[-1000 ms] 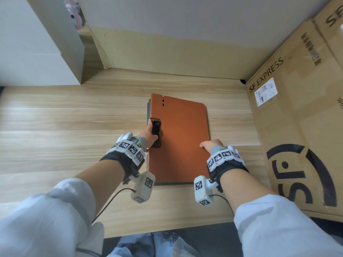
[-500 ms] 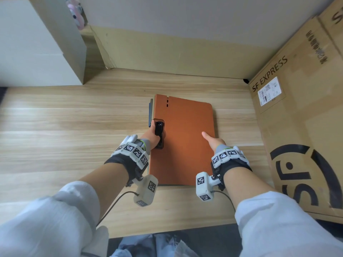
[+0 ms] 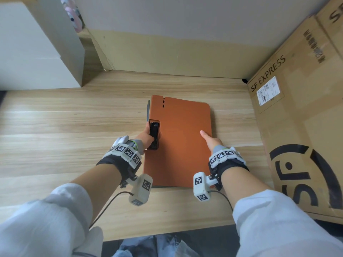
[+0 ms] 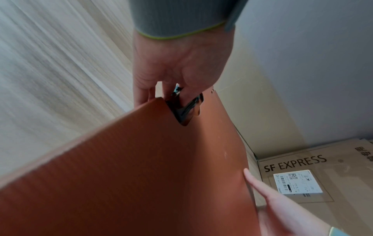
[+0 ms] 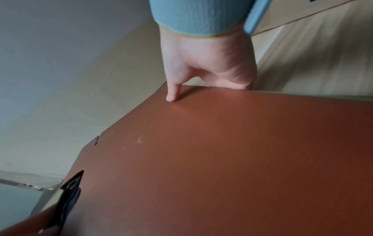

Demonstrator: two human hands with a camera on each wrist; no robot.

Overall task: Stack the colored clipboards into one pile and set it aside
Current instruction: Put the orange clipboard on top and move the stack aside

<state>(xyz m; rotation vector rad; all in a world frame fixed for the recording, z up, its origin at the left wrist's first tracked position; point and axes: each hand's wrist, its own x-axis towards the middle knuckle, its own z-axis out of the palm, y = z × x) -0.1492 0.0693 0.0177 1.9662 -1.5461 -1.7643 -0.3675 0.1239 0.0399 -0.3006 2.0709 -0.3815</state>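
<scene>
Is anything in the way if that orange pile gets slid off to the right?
Yes: the SF Express cardboard box stands close on the right of the orange clipboard pile. Only a narrow strip of wooden table separates them.

A tall SF Express cardboard box (image 3: 300, 115) walls off the desk's right side, leaving only a narrow strip of wooden desktop (image 3: 233, 125) beside the orange clipboard (image 3: 178, 145). A flat cardboard sheet (image 3: 167, 58) against the wall closes the far edge, and a white cabinet (image 3: 37, 52) blocks the far-left corner. Broad open desktop lies to the left, with a bare strip along the near edge.
</scene>
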